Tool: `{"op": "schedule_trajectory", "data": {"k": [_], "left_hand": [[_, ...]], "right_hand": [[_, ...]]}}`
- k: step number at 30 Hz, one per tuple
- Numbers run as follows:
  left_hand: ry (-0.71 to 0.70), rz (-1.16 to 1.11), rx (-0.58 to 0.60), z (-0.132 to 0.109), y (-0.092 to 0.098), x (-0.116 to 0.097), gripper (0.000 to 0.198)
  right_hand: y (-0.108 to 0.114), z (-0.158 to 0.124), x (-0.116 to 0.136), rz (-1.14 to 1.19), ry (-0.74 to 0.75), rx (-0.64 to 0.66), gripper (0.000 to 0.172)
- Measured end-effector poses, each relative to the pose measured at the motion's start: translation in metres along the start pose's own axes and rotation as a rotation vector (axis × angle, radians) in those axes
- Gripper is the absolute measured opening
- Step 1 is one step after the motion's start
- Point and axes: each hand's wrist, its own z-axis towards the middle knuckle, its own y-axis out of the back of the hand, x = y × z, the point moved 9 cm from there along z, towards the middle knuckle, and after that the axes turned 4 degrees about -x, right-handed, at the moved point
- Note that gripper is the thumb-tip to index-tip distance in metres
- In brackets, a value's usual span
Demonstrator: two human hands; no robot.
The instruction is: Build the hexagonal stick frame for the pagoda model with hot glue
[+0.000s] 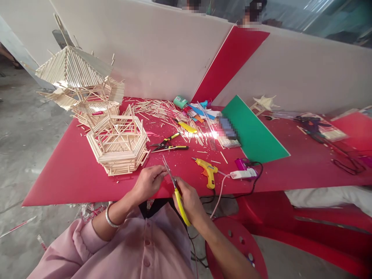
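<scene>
Head feed: my left hand (149,182) is at the near edge of the table, fingers closed in a pinch, tips right beside the blades; can't tell whether something small is between them. My right hand (188,199) is gripping the long-bladed metal scissors with yellow handles (182,211), blades pointing far and slightly left.

Silver-coloured bangle (112,217) on the left wrist, below a pink sleeve (84,240).

Left on the red tabletop (66,170): open hexagonal frame of pale wooden sticks (122,155), just left of the left hand and farther off. Beyond it, a taller pale stick tower with a sloped, ribbed roof (72,69); can't tell if the two are joined.

Far middle: loose heap of pale wooden sticks (154,110), with a green cylindrical container (180,102) at its far side and a yellow curved-handled tool (187,127) lying on its near side. Nearer than the heap, black-and-yellow hand snips (171,147), handles spread.

Right of my hands: yellow glue gun (207,170) on its side, then a white power strip (244,174) with a black cable, beside a purple box (241,162). Flat green board (255,131) farther right. Red round stool (235,240) below the near edge.
</scene>
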Motion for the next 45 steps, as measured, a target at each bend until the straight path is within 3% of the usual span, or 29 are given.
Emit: {"op": "schedule_trajectory", "data": {"k": [9, 16, 19, 25, 34, 40, 45], "left_hand": [[0.170, -0.104, -0.013, -0.006, -0.004, 0.016, 0.029], [0.112, -0.121, 0.005, -0.004, 0.004, -0.007, 0.032], [0.124, -0.094, -0.032, -0.006, 0.011, -0.011, 0.034], [0.217, -0.068, -0.096, -0.009, 0.011, 0.002, 0.030], [0.295, -0.127, -0.026, -0.010, 0.000, 0.016, 0.036], [0.152, 0.038, -0.114, -0.012, 0.011, -0.001, 0.033], [0.148, 0.024, -0.036, -0.009, 0.009, 0.003, 0.033]], "right_hand": [[0.000, 0.000, -0.002, -0.059, 0.044, -0.007, 0.038], [0.005, -0.003, 0.012, 0.061, 0.110, -0.016, 0.050], [0.007, -0.001, 0.014, 0.018, 0.105, -0.031, 0.046], [0.005, 0.006, 0.012, -0.090, 0.089, -0.025, 0.035], [0.001, 0.004, 0.013, -0.035, 0.072, -0.030, 0.035], [0.000, 0.002, 0.014, -0.075, 0.054, -0.049, 0.031], [-0.003, -0.004, 0.007, 0.159, 0.001, -0.038, 0.024]]}}
